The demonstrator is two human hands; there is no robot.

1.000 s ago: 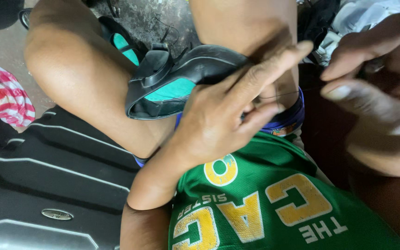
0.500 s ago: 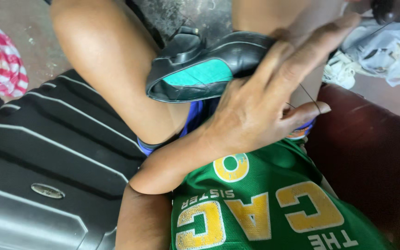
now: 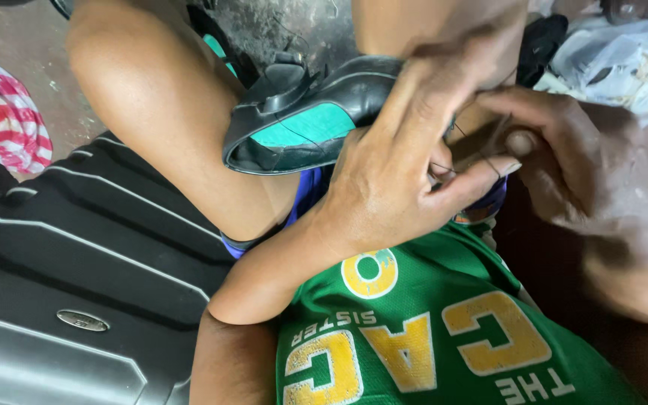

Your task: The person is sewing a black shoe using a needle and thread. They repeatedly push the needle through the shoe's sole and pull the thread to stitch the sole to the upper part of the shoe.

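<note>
Half a second earlier only the left hand (image 3: 391,180) was in view; now the right hand (image 3: 564,165) has come in from the right and meets it. Both hands pinch a thin dark thread (image 3: 481,154) between fingertips, just beside the heel end of a black shoe (image 3: 301,124) with a teal insole. This shoe lies wedged between the person's bare knees, its toe pointing left. Below are a green shirt (image 3: 429,330) and, at left, a dark ribbed suitcase (image 3: 76,277).
</note>
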